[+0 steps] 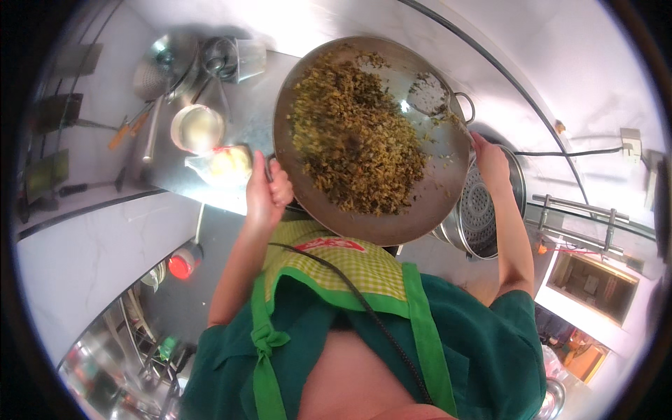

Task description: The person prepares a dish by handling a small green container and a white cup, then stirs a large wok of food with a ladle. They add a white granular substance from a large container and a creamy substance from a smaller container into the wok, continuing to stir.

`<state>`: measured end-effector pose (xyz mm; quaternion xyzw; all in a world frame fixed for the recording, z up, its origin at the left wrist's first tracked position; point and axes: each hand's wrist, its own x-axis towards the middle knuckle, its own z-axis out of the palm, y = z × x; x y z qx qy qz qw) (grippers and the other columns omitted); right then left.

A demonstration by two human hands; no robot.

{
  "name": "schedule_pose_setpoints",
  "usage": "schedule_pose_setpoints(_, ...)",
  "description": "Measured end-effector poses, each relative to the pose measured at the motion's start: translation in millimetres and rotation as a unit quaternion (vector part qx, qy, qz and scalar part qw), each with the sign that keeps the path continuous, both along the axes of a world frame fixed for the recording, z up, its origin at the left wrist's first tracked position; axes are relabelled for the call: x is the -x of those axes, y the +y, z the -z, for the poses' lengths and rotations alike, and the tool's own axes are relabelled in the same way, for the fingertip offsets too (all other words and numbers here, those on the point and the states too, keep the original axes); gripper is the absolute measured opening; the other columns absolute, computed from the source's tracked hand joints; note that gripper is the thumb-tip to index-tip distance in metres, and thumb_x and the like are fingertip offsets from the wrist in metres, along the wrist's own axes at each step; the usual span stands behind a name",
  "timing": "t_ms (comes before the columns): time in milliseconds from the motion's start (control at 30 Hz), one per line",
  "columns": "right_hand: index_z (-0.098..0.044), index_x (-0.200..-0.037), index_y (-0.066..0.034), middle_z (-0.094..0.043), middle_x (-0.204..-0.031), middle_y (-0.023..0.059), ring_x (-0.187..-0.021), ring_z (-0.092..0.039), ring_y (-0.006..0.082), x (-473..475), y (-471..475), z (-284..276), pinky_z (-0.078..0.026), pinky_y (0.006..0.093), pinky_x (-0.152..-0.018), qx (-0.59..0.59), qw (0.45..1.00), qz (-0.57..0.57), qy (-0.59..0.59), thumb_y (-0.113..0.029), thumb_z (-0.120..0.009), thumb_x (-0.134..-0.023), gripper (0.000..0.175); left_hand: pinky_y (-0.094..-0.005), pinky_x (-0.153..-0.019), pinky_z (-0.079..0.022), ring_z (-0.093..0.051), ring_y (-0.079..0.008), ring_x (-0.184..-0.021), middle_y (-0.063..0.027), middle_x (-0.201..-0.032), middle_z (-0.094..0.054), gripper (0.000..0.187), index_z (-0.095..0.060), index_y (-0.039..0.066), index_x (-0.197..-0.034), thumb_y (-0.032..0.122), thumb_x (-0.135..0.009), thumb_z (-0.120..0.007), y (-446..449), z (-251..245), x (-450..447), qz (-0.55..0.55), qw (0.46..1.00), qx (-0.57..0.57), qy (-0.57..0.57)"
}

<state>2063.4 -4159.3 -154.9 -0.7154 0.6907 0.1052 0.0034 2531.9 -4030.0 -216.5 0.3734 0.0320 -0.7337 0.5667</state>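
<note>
A large metal wok [336, 226] lies in front of my body, filled over much of its width with chopped, browned greens [362, 142]. My left hand [269, 189] is closed around the wok's handle at the left rim. At the right rim my right hand [489, 157] grips the handle of a metal spatula [438, 102], whose blade rests among scraps of the food inside the wok. The spatula's handle is mostly hidden by the hand. A small ring handle [467, 107] stands out from the wok's upper right rim.
On the steel counter [252, 105] at left are a bowl [197, 128], a plastic bag [226, 164], a perforated skimmer [152, 81] and a ladle [216, 64]. Metal steamer pots [480, 205] stand right of the wok. Cleavers [55, 113] hang on the left wall.
</note>
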Motion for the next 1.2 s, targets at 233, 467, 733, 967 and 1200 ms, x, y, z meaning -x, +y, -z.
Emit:
schedule_pose_setpoints(233, -0.049, -0.143, -0.0378, -0.070, -0.084, 0.0182, -0.077, -0.068, 0.0378, -40, -97, 8, -0.054, 0.0489, -0.068, -0.010, 0.994, -0.104, -0.005, -0.035, -0.047, -0.103, 0.040, -0.0259, -0.040, -0.016, -0.021, -0.0078, -0.042, 0.0057, -0.054, -0.028, 0.045, -0.044, 0.015, -0.082, 0.053, -0.105, -0.040, -4, -7, 0, 0.008, 1.000, 0.010, -0.020)
schedule_pose_setpoints(467, -0.044, -0.145, -0.0456, -0.059, -0.073, 0.0091, -0.066, -0.063, 0.0268, -134, -141, -24, -0.053, 0.0391, -0.061, 0.032, 0.909, -0.410, 0.067, -0.033, -0.052, -0.102, 0.046, -0.0250, -0.040, -0.017, -0.022, -0.0077, -0.043, 0.0057, -0.055, -0.028, 0.044, -0.042, 0.015, -0.080, 0.051, -0.106, -0.040, -6, -7, 1, 0.019, 0.998, 0.002, -0.054)
schedule_pose_setpoints(733, -0.039, -0.148, -0.0456, -0.059, -0.074, 0.0019, -0.068, -0.063, 0.0199, -116, -81, -80, -0.054, 0.0336, -0.062, 0.009, 0.878, -0.448, 0.167, -0.039, -0.051, -0.101, 0.049, -0.0245, -0.040, -0.015, -0.021, -0.0064, -0.043, 0.0074, -0.056, -0.026, 0.044, -0.044, 0.015, -0.082, 0.052, -0.105, -0.041, -7, -1, -5, 0.020, 0.999, 0.016, -0.020)
schedule_pose_setpoints(967, -0.049, -0.144, -0.0405, -0.063, -0.076, 0.0029, -0.071, -0.066, 0.0190, -59, -31, -145, -0.055, 0.0324, -0.065, -0.040, 0.907, -0.291, 0.303, -0.035, -0.051, -0.101, 0.044, -0.0248, -0.040, -0.015, -0.021, -0.0071, -0.043, 0.0069, -0.055, -0.025, 0.044, -0.045, 0.015, -0.081, 0.051, -0.105, -0.041, -7, 1, -3, 0.021, 0.999, 0.036, -0.033)
schedule_pose_setpoints(1200, -0.073, -0.109, -0.0173, -0.073, -0.095, 0.0116, -0.083, -0.071, 0.0306, 3, -42, -142, -0.056, 0.0447, -0.080, -0.228, 0.947, -0.093, 0.207, -0.034, -0.056, -0.099, 0.026, -0.0251, -0.039, -0.015, -0.021, -0.0073, -0.043, 0.0066, -0.055, -0.025, 0.044, -0.045, 0.016, -0.080, 0.052, -0.105, -0.041, -7, 3, -5, 0.018, 0.999, 0.033, 0.002)
